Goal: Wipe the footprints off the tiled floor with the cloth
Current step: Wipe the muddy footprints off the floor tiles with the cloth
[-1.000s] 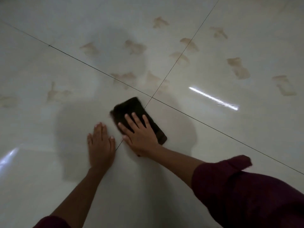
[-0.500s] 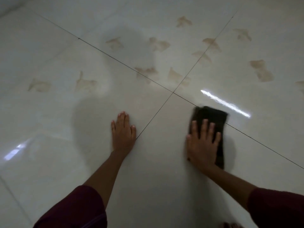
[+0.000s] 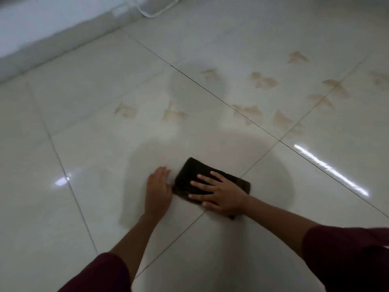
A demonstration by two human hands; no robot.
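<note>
A dark folded cloth (image 3: 189, 175) lies flat on the glossy white tiled floor (image 3: 88, 165). My right hand (image 3: 219, 191) presses down on it with fingers spread, pointing left. My left hand (image 3: 157, 188) rests flat on the tile just left of the cloth, its fingers close to the cloth's edge. Several brownish footprints mark the tiles farther away: one (image 3: 125, 110) at the left, one (image 3: 174, 114) beside it, and a cluster (image 3: 265, 82) toward the upper right. The tile under and around my hands shows no marks.
A pale wall base (image 3: 52, 45) runs along the upper left. A white cable loop (image 3: 155, 11) lies on the floor at the top. Dark grout lines (image 3: 227, 104) cross between the tiles. Light glare streaks (image 3: 330, 168) at the right.
My right hand has swept the cloth leftward across the grout line, up against my left hand. The view has shifted, showing the wall and more floor at the left.
</note>
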